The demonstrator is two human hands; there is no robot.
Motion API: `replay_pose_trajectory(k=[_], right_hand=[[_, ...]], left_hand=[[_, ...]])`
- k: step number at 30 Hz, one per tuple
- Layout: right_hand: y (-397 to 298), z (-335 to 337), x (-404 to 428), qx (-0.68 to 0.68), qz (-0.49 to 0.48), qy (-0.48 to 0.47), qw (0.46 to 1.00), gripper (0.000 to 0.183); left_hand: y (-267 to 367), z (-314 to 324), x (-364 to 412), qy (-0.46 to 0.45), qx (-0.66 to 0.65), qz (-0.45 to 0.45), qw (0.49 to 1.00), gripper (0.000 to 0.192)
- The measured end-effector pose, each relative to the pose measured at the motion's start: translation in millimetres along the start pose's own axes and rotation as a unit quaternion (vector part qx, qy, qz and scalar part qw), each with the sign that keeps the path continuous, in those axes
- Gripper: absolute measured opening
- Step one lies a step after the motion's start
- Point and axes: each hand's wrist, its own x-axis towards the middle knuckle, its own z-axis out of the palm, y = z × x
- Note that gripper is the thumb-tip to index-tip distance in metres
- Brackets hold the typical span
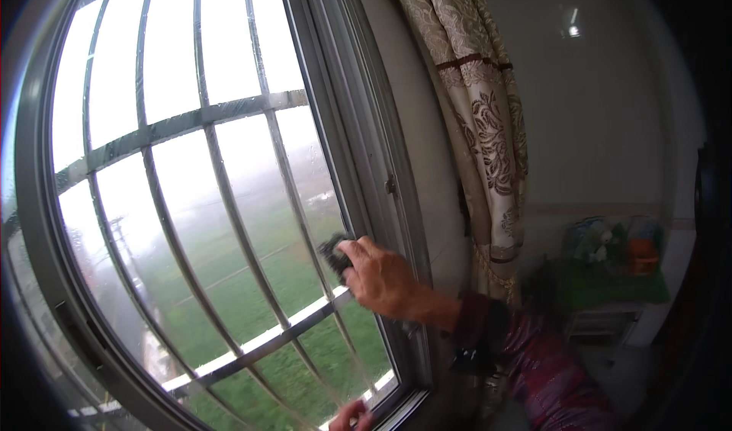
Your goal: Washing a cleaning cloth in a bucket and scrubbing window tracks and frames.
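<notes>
My right hand [377, 273] grips a dark, crumpled cloth or scrubbing pad [336, 256] at the right side of the window glass [274, 219], close to the frame's upright. Blur hides the pad's exact kind. Only the fingers of my left hand [351, 416] show at the bottom edge, near the window's lower corner; whether they hold anything is not visible. Water drops and streaks mark the pane. Beyond it stand the metal security bars [229, 202].
The grey metal window frame [366, 145] carries a small latch [390, 185]. Right of it hangs a gathered, patterned curtain [486, 128]. Farther back, an orange container [641, 256] sits on a green-topped stand [620, 288]. A field [246, 282] lies outside.
</notes>
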Motion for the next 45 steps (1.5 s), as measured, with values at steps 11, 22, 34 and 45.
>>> replay_pose_trajectory(k=[11,22,34,45], right_hand=[[23.5,-1.2,-27.0,0.505,0.041,-0.018,0.862,0.036],[140.3,-35.5,-111.3,0.301,-0.263,0.019,0.916,0.029],[195.3,-68.0,-137.1,0.418,-0.135,-0.044,0.897,0.016],[211.3,-68.1,-133.1,0.406,-0.153,-0.038,0.9,0.019]], left_hand=[[190.7,67.0,145.0,0.178,-0.106,0.187,0.96,0.054],[252.1,38.1,291.7,0.399,0.544,0.417,0.61,0.043],[413.9,-20.8,413.5,0.401,0.643,0.467,0.456,0.019],[229.9,50.5,288.3,0.279,0.576,0.42,0.643,0.007]])
